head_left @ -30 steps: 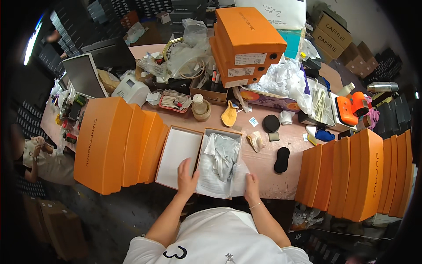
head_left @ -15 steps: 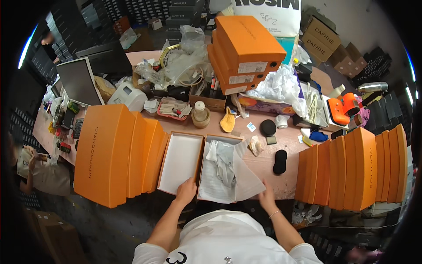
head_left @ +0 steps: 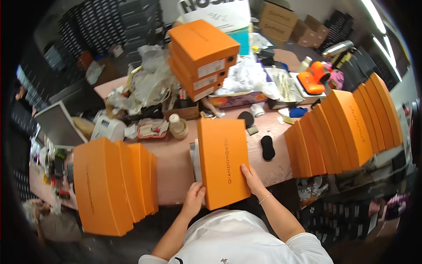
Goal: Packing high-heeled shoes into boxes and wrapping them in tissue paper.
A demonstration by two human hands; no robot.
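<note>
In front of me an orange shoebox lid (head_left: 223,163) lies face up over an open shoebox (head_left: 192,152). Along the lid's left side a strip of the box and some pale wrapping paper (head_left: 197,165) show; the rest of the contents is covered. My right hand (head_left: 252,179) grips the lid's near right edge, thumb on top. At the near left corner my left hand (head_left: 194,198) is closed on the shoebox, its fingers partly hidden under the edge.
Orange shoeboxes stand in rows at the left (head_left: 103,185) and right (head_left: 343,127). Another stack of shoeboxes (head_left: 203,48) rises at the back. Nearby are a white bottle (head_left: 178,125), a red tray (head_left: 152,128), a black oblong pad (head_left: 267,148) and an orange device (head_left: 313,78).
The lid, which lay upturned left of the box, has been turned over onto it. The loose paper at the right is covered. My right hand now grips the lid. The view has turned.
</note>
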